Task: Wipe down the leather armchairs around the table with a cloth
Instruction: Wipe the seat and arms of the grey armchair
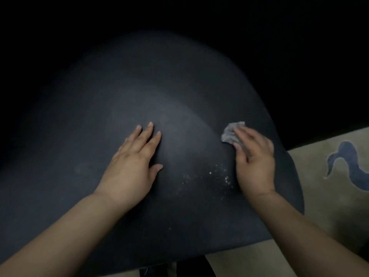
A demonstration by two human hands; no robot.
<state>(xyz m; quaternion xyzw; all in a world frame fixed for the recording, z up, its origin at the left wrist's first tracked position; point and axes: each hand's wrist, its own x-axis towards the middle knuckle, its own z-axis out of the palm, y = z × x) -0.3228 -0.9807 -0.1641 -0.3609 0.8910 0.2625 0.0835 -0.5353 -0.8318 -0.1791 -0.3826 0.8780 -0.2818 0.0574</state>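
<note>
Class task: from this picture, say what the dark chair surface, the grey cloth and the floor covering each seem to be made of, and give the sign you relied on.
Chair surface: probably matte leather or leather-like; smooth, dark, faintly sheened, dusted with white specks.
Cloth: soft, crumpled grey fabric, pressed under the right hand.
Floor covering: seemingly beige carpet with a blue motif; weave too blurred to confirm.

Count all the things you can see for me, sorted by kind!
Hands: 2, left flat on the chair, right pressing the cloth
Cloth: 1
Chair: 1
Carpet: 1
Total: 5
</note>
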